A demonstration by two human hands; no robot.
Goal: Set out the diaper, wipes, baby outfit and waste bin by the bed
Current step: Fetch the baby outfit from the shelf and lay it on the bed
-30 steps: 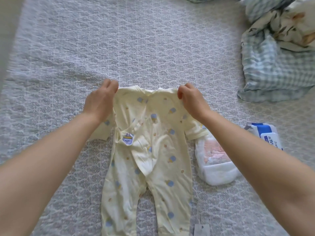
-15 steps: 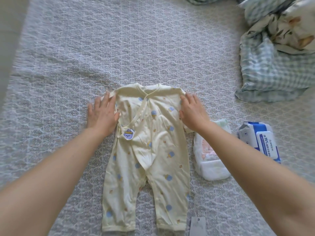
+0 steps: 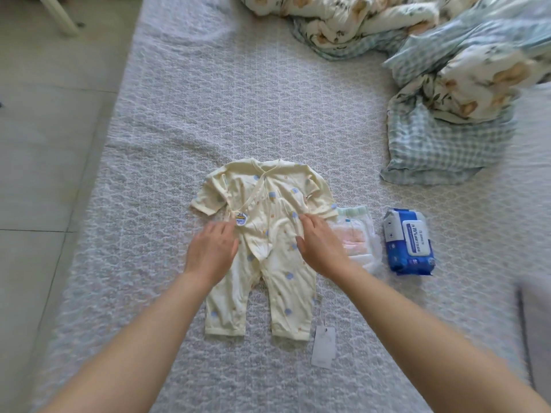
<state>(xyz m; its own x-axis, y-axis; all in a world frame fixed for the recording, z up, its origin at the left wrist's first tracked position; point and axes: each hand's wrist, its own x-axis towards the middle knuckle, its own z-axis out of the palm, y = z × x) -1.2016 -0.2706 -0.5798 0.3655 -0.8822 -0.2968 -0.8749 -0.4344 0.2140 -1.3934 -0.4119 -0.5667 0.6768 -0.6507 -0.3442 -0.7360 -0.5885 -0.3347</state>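
Both hands have slid down from the shoulders to the waist of the baby outfit (image 3: 262, 242); left hand (image 3: 212, 252) and right hand (image 3: 320, 248) press flat, grip wide, holding nothing; outfit flat mid-bed (image 3: 179, 129); diaper (image 3: 359, 234) beside it, wipes (image 3: 408, 241) further right; crumpled quilt (image 3: 447, 84) beyond; tiled floor (image 3: 44, 144) left.

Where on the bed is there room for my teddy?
Bare bedspread lies above the outfit and on its left, toward the floor. It is crowded on the right: diaper, wipes, then the blanket heaped in the corner.
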